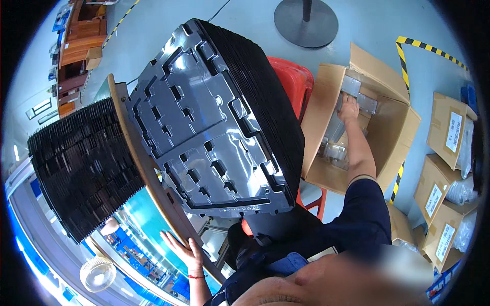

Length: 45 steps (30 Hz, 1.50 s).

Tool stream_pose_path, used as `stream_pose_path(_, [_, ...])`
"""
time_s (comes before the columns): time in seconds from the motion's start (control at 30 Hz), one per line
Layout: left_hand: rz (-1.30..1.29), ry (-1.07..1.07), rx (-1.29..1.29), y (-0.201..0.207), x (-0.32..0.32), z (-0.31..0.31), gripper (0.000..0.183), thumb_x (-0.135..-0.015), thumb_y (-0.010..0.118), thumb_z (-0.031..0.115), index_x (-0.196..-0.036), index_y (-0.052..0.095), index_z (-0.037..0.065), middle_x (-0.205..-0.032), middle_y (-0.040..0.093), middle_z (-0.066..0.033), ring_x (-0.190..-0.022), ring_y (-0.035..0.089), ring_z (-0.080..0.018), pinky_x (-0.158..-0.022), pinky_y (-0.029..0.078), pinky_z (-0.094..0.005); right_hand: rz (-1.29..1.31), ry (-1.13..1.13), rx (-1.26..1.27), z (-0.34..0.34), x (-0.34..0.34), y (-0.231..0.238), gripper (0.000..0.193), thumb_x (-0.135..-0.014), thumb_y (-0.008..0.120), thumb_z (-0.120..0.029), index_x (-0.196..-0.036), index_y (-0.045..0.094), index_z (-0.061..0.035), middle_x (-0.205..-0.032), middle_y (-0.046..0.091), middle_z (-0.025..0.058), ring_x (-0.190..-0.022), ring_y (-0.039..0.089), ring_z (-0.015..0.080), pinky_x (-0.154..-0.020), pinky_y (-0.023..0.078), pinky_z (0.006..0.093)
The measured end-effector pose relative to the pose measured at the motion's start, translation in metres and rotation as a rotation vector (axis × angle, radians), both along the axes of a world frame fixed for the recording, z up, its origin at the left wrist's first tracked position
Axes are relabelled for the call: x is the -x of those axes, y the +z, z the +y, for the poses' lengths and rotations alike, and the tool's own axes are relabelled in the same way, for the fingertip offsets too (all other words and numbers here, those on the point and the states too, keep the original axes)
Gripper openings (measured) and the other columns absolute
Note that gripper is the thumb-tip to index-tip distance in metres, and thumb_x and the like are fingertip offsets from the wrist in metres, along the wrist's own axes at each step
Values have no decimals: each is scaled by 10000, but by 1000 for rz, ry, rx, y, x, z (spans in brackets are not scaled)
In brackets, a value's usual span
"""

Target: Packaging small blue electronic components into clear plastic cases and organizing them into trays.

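Note:
My right hand (349, 108) reaches into an open cardboard box (385, 120) on the right. Its fingers are bent round the edge of a clear plastic case (350, 84) there. More clear plastic cases (335, 151) lie loosely at the bottom of the box. On the left, my left hand (184, 251) is open, fingers spread, resting on the teal tabletop (153, 224) by its wooden edge. Between my arms stands a tall stack of black moulded plastic trays (204, 127), with the top tray's recesses showing.
Another stack of dark trays (84, 163) rests on the tabletop at the left. A red plastic stool (293, 81) is behind the near stack. A round black stand base (306, 23) is on the floor. Several cardboard boxes (443, 130) with plastic bags line the far right, past yellow-black floor tape (402, 61).

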<state>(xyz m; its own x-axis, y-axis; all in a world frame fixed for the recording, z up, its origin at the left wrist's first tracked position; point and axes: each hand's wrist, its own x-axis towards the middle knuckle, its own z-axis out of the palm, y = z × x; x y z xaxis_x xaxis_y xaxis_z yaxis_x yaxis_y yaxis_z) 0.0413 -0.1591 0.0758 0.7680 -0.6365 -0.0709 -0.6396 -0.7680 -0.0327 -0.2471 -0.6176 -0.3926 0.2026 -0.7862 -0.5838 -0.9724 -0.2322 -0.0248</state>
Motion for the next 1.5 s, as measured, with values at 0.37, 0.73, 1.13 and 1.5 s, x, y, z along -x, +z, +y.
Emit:
stream_pose_path(0.37, [17,14,44,1,4,-3,904,-796,664,425,-1455,198,17,-1507,131,-244,-1396,129,-407,-1120,130,-500,17,230,-19,41,15,64,1073,-551,847,-416,-1391,291,-47,-1267,492,150,-1234,427,299,-1041,311,434])
stream_pose_path(0.73, [-63,-37,-20,2,4,-6,929,-737,727,336,-1454,219,36,-1503,148,-243,-1382,159,-422,-1106,153,-525,-76,272,-137,126,38,66,993,-603,771,-168,-1436,233,-173,-1281,434,154,-1242,396,311,-1018,317,454])
stream_pose_path(1.13, [-152,-19,-14,0,9,-1,913,-727,743,288,-1459,231,103,-1500,170,-227,-1383,175,-415,-1066,217,-590,-98,-13,139,120,105,300,966,-478,832,-206,-1321,366,-127,-1091,533,134,-1039,535,336,-890,430,434])
stream_pose_path(1.5, [588,-398,868,-46,133,-105,450,-813,668,229,-1190,538,21,-1160,552,-137,-1137,496,-298,-1008,361,-395,-220,311,374,133,104,560,941,-480,800,-176,-1308,360,-89,-1090,543,163,-1043,526,364,-900,426,439])
